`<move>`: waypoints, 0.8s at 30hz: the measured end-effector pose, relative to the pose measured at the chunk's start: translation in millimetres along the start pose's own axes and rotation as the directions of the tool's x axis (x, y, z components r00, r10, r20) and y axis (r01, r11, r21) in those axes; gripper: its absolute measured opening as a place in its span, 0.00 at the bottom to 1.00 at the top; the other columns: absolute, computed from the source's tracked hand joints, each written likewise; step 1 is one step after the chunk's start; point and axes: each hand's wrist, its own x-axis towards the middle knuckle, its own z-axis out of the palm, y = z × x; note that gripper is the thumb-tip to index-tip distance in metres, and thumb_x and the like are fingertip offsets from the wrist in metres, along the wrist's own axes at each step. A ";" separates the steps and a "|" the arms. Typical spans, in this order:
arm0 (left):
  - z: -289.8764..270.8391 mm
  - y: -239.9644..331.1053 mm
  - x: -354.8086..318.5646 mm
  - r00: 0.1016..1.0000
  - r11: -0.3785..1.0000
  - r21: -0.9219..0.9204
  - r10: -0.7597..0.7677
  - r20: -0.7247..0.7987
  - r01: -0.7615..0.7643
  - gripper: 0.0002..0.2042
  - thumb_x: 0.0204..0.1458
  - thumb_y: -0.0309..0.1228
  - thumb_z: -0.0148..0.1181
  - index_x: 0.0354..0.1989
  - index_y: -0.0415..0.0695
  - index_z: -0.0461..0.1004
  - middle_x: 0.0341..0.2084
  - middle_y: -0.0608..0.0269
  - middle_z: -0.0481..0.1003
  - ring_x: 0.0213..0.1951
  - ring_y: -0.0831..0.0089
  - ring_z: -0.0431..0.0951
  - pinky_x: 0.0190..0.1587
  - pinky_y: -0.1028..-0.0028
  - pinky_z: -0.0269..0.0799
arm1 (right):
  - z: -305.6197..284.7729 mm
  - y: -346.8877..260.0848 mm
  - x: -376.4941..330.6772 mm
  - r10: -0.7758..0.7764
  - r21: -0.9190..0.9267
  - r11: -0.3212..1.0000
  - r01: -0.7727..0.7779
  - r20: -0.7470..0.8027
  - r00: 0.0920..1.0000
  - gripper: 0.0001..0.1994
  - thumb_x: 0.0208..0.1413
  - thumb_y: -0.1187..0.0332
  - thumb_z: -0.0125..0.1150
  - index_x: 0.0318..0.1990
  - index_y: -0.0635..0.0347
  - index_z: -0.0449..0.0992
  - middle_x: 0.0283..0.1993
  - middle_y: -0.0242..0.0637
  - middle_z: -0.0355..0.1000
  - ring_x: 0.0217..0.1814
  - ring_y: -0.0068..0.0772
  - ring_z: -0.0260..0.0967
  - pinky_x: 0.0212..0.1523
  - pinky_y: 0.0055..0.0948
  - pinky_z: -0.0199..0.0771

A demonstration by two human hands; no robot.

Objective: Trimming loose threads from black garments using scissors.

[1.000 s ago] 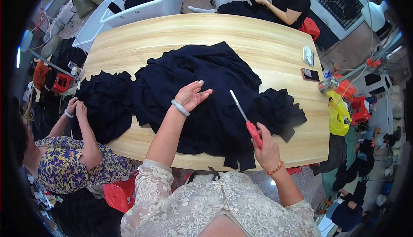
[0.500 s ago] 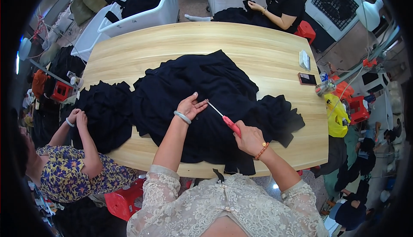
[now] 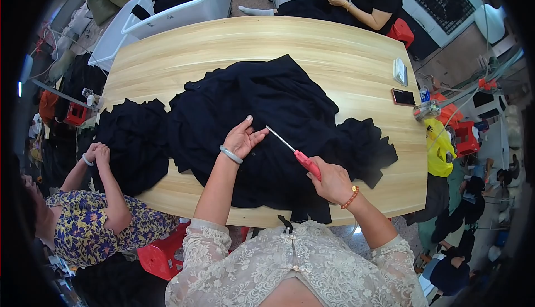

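A dark navy garment (image 3: pixel 284 95) lies spread and rumpled over the middle of the table. My right hand (image 3: pixel 332 183) is closed round the red handle of a slim tool (image 3: pixel 307 163) with a thin straight metal shaft. Its tip points away and to the left, right by the fingertips of my left hand (image 3: pixel 242 140). That left hand is held palm up above the garment, thumb apart and fingers loosely stretched. Whether the tip touches the fingers, I cannot tell. A small button shows on the cloth near the left wrist.
At left, a co-worker's hands (image 3: pixel 98 155) meet at another dark garment heap (image 3: pixel 134 140). Across the wooden table (image 3: pixel 223 39), a seated person (image 3: pixel 373 6) handles dark cloth. A phone (image 3: pixel 403 97) and a small pale case (image 3: pixel 400 71) lie at the right edge. White bins (image 3: pixel 209 9) stand beyond.
My right hand and the tool have shifted slightly right and nearer to me. My left hand has come a little toward me too. The whole view has tilted slightly.
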 end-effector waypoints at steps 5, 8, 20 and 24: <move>7.9 -6.7 -22.2 0.998 0.903 0.427 -0.021 -0.064 0.046 0.06 0.54 0.30 0.56 0.31 0.41 0.69 0.22 0.62 0.73 0.23 0.68 0.80 0.22 0.80 0.77 | -0.7 11.8 -14.7 -0.028 -0.058 0.998 0.028 0.001 1.000 0.12 0.52 0.65 0.55 0.44 0.54 0.67 0.26 0.46 0.72 0.29 0.51 0.72 0.33 0.45 0.71; -4.5 -15.5 -21.3 0.996 0.859 0.512 0.029 -0.088 0.020 0.04 0.53 0.28 0.56 0.31 0.41 0.69 0.20 0.64 0.72 0.21 0.72 0.78 0.20 0.82 0.75 | -2.2 6.9 -25.7 -0.014 -0.117 0.993 0.030 0.130 0.991 0.11 0.52 0.65 0.55 0.43 0.54 0.67 0.25 0.45 0.72 0.29 0.51 0.72 0.32 0.45 0.70; -26.4 -29.6 -53.8 0.913 -0.147 0.979 0.363 0.186 -0.141 0.13 0.49 0.34 0.60 0.36 0.37 0.74 0.24 0.64 0.75 0.28 0.78 0.73 0.36 0.77 0.68 | 2.2 9.9 -32.5 -0.075 -0.062 0.995 0.079 0.066 0.995 0.11 0.52 0.67 0.56 0.43 0.55 0.68 0.28 0.45 0.72 0.31 0.49 0.71 0.33 0.44 0.69; -63.6 -25.1 -60.1 0.967 0.148 0.981 0.238 0.085 -0.123 0.10 0.45 0.28 0.65 0.34 0.36 0.74 0.26 0.67 0.76 0.29 0.81 0.73 0.37 0.80 0.69 | 2.8 14.7 -36.7 -0.092 -0.059 0.994 0.096 0.068 0.993 0.12 0.51 0.68 0.57 0.43 0.54 0.67 0.27 0.45 0.71 0.31 0.50 0.70 0.32 0.43 0.68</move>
